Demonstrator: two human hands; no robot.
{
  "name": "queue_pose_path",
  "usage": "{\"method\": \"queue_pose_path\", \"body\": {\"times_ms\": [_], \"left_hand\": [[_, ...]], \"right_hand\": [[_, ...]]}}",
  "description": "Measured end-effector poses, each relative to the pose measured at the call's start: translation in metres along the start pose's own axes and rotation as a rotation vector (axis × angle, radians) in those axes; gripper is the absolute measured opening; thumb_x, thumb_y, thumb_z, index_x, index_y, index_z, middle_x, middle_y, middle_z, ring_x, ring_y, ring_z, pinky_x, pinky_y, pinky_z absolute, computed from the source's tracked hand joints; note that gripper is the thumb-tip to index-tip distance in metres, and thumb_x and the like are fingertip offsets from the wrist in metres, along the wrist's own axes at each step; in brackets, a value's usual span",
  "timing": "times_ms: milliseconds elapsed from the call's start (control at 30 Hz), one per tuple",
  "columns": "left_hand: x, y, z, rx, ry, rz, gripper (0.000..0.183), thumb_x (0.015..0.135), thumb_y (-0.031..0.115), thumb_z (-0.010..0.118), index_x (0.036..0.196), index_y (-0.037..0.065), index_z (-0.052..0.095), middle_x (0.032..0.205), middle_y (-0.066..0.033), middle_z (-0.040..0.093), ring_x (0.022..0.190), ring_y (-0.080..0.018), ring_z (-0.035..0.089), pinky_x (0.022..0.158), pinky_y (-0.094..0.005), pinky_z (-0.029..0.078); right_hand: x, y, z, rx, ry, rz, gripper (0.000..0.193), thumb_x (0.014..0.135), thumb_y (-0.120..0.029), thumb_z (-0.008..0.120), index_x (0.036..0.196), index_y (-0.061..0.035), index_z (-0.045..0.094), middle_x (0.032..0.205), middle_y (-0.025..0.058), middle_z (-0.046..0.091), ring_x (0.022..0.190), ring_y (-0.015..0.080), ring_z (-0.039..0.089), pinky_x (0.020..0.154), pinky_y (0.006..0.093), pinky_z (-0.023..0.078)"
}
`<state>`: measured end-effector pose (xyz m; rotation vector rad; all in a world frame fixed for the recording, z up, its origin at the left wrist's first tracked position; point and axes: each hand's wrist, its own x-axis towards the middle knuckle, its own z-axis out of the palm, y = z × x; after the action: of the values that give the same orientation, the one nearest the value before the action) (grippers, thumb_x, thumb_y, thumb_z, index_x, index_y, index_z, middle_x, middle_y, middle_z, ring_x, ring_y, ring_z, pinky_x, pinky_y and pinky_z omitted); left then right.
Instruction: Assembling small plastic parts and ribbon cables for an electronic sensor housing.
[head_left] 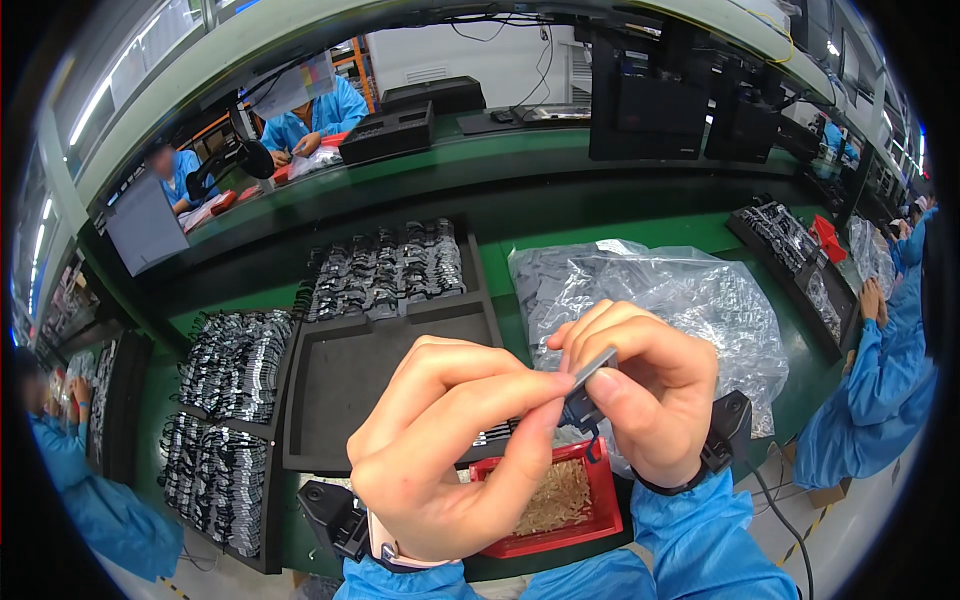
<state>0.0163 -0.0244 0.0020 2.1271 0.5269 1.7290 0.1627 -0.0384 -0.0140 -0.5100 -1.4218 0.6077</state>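
In front of me, both hands hold a small dark grey part (582,408) with a flat edge and a short dark loop hanging below. My left hand (455,440) pinches it between thumb and forefinger from the left. From the right, the thumb and bent fingers of my right hand (645,395) close on its upper edge. Its exact kind is hard to make out, since the fingers cover much of it. Just beneath the hands stands a red bin (612,505) with many tiny tan pieces inside, partly hidden by my left hand.
Black trays with rows of black-and-silver parts (235,365) lie to the left on the green bench. A dark foam tray (385,375) has more rows at its far end. Clear plastic bags (720,310) lie behind my right hand. Co-workers in blue sit on both sides and opposite.
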Motion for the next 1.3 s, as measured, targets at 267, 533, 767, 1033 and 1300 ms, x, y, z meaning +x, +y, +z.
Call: {"method": "queue_pose_path", "body": {"times_ms": [267,533,767,1033,1300], "left_hand": [[-0.002,-0.001,-0.005,-0.099,-0.080,-0.098,0.004,0.074,-0.002,0.055,0.077,-0.004,0.055,0.078,-0.0106,0.051,0.066,-0.0139,0.052,0.056,-0.0222,0.043],[0.007,-0.005,-0.005,0.044,-0.331,-0.215,0.003,0.072,-0.004,0.057,0.075,-0.004,0.059,0.075,-0.0097,0.055,0.064,-0.0128,0.055,0.055,-0.0228,0.045],[-0.005,-0.020,0.010,0.149,-1.065,-0.171,0.009,0.070,0.009,0.061,0.076,0.002,0.062,0.074,-0.0092,0.059,0.065,-0.0274,0.058,0.056,-0.0342,0.047],[-0.009,-0.021,0.016,0.255,-1.169,-0.139,0.009,0.068,0.006,0.056,0.067,-0.002,0.057,0.070,-0.0142,0.057,0.065,-0.0315,0.058,0.055,-0.0387,0.047],[-0.009,-0.024,0.014,0.201,-1.156,-0.216,0.009,0.068,0.007,0.057,0.072,-0.001,0.058,0.074,-0.0146,0.059,0.066,-0.0322,0.058,0.057,-0.0385,0.047]], "right_hand": [[0.006,-0.011,-0.007,0.026,-0.216,0.198,0.008,0.072,-0.002,0.059,0.078,0.0043,0.059,0.075,0.0112,0.059,0.069,0.0166,0.056,0.063,0.0259,0.042],[0.017,-0.039,-0.054,-0.079,-0.611,0.169,0.010,0.068,-0.002,0.061,0.073,0.0050,0.058,0.071,0.0139,0.060,0.064,0.0222,0.058,0.058,0.0285,0.044],[0.010,-0.036,-0.051,0.135,-0.183,0.126,0.009,0.063,0.002,0.058,0.071,0.0072,0.058,0.070,0.0137,0.059,0.065,0.0185,0.055,0.061,0.0268,0.042],[0.009,-0.030,-0.039,0.043,-0.111,0.111,0.012,0.065,-0.007,0.056,0.065,0.0049,0.054,0.061,0.0141,0.055,0.056,0.0216,0.052,0.052,0.0294,0.043],[0.011,-0.031,-0.035,0.033,-0.166,0.165,0.011,0.063,-0.001,0.055,0.070,0.0074,0.057,0.065,0.0158,0.056,0.060,0.0217,0.054,0.057,0.0301,0.043]]}}
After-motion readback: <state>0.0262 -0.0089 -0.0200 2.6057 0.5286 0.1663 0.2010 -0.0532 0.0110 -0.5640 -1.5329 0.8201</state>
